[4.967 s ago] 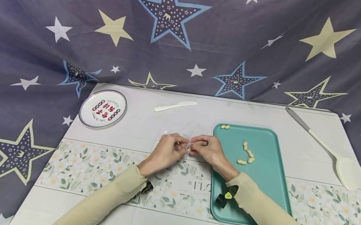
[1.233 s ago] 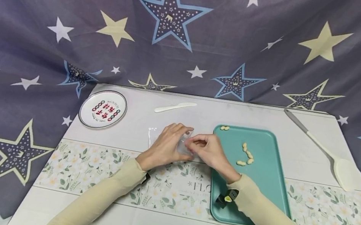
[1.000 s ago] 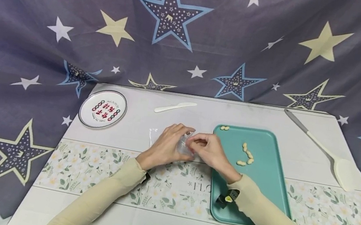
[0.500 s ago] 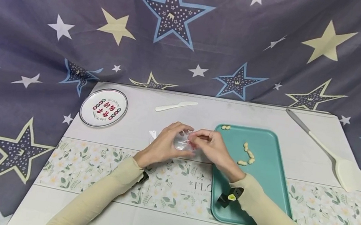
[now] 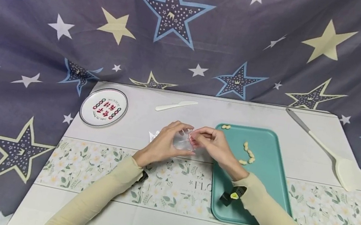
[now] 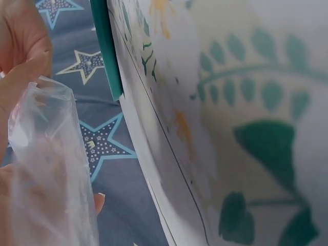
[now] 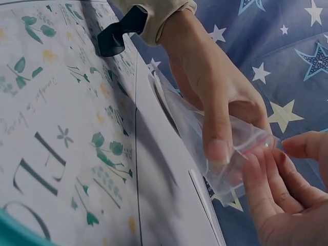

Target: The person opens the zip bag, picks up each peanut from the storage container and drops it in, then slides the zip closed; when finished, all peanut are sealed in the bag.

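A clear zip bag [image 5: 181, 142] with a thin red stripe at its mouth is held above the table, left of the tray. Around its body curve the thumb and fingers of my left hand [image 5: 164, 141]. My right hand [image 5: 214, 142] pinches the bag's mouth by the red stripe, fingers bent. The right wrist view shows the bag [image 7: 192, 136] between the left thumb and fingers. In the left wrist view the bag's clear film [image 6: 48, 169] hangs upright, creased. Several peanuts [image 5: 250, 160] lie on the teal tray [image 5: 270, 186], with another peanut [image 5: 225, 127] in its far left corner.
At the back left lies a white plate [image 5: 88, 113] with red characters. A white plastic knife [image 5: 176, 106] rests behind my hands. On the right is a pale spatula [image 5: 346, 174] with a grey handle. A star-printed curtain [image 5: 212, 36] hangs behind the table.
Five seconds ago both hands pinched the bag's edge together. Since then my left hand has spread around the bag's body, and the bag's mouth stands wider. The tray and peanuts have not moved.
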